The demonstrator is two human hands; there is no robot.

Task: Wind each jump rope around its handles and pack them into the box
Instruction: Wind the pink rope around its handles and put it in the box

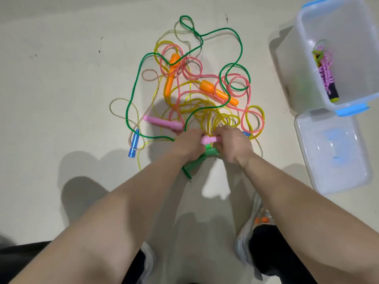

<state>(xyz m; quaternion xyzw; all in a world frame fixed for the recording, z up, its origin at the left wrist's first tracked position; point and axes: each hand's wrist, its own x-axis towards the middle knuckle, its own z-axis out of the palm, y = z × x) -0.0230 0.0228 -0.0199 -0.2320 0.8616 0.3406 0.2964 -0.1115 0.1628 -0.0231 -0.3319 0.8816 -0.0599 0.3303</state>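
Four ropes, by my count of colours, lie in one tangle (196, 89) on the floor (61, 78), and both hands meet at its near edge. The right hand (233, 146) grips a pink handle (210, 139) by its shaft; I judge it is being lifted clear so its yellow rope (217, 117) can be wound. The left hand (188, 144) sits at the handle's head with its fingers curled out of my sight, so I cannot tell what it holds, if anything. A green handle (194, 162) lies beneath both hands. The twin (162, 122) of the pink one lies just left, near enough to pair. The box (307, 58) stands open at far right, its lid (332, 152) flat on the near side, apparently kept within reach for packing. One wound rope (326, 72) is already inside. Two orange handles (173, 72) sit deeper in the pile and a blue handle (134, 145) at its left edge. Another blue piece is mostly hidden behind the right hand. Which cord joins which handle I cannot trace through the crossings, and the frame cuts off the box's far corner.
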